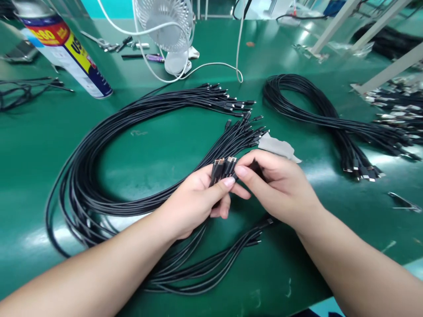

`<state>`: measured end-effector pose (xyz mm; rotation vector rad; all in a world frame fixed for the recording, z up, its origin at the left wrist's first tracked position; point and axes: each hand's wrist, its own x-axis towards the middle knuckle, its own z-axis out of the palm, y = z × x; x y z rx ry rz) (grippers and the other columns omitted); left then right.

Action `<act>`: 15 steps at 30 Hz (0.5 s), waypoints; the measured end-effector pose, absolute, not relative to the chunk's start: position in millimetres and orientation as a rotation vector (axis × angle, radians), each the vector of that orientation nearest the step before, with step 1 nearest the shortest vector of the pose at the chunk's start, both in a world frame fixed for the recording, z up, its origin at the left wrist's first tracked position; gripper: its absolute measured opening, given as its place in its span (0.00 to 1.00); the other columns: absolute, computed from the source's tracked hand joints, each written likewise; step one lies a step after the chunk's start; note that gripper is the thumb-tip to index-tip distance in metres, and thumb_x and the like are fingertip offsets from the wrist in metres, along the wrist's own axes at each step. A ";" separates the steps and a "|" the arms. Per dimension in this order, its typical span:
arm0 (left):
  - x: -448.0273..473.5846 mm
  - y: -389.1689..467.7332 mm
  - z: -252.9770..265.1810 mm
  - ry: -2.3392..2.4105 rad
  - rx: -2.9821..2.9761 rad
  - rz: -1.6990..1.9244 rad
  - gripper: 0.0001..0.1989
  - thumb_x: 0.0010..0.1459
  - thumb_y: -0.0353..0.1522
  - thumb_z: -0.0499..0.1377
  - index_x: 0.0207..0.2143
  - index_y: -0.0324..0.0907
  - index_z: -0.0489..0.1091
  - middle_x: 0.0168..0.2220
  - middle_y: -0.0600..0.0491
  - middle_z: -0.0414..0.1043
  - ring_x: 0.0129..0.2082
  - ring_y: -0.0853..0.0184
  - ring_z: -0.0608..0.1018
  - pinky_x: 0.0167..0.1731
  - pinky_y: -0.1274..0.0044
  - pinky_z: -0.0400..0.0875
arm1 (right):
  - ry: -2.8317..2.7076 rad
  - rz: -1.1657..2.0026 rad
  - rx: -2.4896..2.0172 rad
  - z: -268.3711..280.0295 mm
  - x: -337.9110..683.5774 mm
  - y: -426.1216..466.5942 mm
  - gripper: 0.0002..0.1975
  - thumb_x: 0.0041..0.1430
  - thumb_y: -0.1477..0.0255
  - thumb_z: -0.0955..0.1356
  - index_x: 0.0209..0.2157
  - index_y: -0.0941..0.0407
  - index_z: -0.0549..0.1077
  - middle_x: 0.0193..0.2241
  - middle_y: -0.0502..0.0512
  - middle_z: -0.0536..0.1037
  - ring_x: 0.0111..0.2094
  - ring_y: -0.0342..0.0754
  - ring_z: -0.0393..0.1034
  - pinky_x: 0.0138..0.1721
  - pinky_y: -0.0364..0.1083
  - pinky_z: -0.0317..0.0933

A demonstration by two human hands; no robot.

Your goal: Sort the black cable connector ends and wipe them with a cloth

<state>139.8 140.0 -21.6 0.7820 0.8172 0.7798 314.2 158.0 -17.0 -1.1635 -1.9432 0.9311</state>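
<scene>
My left hand [205, 193] is closed around several black USB cables, and their plugs [223, 167] stick up between thumb and fingers with metal tips showing. Against the right side of this bunch, my right hand [277, 185] pinches with thumb and forefinger at a plug; the pinched part is mostly hidden. Behind the hands lies a large looped bundle of black cables [89, 154], with plug ends [246, 132] fanned out just beyond my fingers. More loose cable ends [254, 237] rest on the green table below my left hand.
A second coiled cable bundle [307, 97] lies at the right, near a scrap of grey material [277, 146]. A spray can [69, 53] stands at the left, a white fan [165, 26] at the back. Metal legs [390, 70] and small tweezers-like metal piece [405, 202] are on the right.
</scene>
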 end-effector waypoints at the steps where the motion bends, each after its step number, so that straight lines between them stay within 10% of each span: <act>1: 140.3 140.7 -22.5 0.809 0.777 0.787 0.11 0.60 0.35 0.60 0.42 0.38 0.68 0.17 0.59 0.67 0.15 0.75 0.65 0.17 0.82 0.54 | -1.920 0.943 -1.154 -16.4 309.6 157.1 0.06 0.63 0.70 0.66 0.31 0.55 0.71 0.26 0.49 0.74 0.29 0.44 0.68 0.34 0.45 0.62; 15: 136.7 141.7 -17.8 0.577 0.379 0.795 0.05 0.58 0.28 0.62 0.32 0.34 0.71 0.24 0.56 0.68 0.14 0.83 0.60 0.15 0.87 0.52 | -1.894 0.818 -1.087 -17.8 312.1 164.5 0.07 0.66 0.64 0.63 0.36 0.53 0.64 0.24 0.46 0.67 0.24 0.42 0.65 0.28 0.43 0.61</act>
